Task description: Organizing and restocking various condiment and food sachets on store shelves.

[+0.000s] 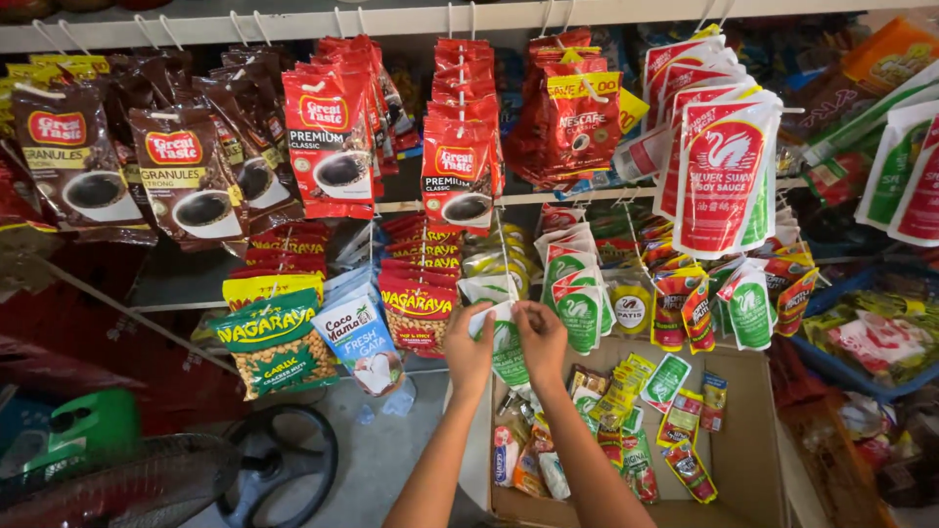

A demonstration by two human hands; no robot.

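My left hand (469, 350) and my right hand (541, 337) are raised together over a cardboard box (753, 460). Both pinch the top of a white and green sauce pouch (508, 350) that hangs between them, close to a thin metal hanging rod (506, 256). More white and green pouches (581, 315) hang just right of my right hand. The box below holds several small sachets (626, 430) in green, yellow and red.
Rows of red and brown coffee pouches (330, 137) hang from hooks above. Green and yellow snack bags (277, 340) hang at left, red and white sauce pouches (726, 176) at right. A fan (147, 479) lies on the floor lower left. A blue basket (851, 372) stands at right.
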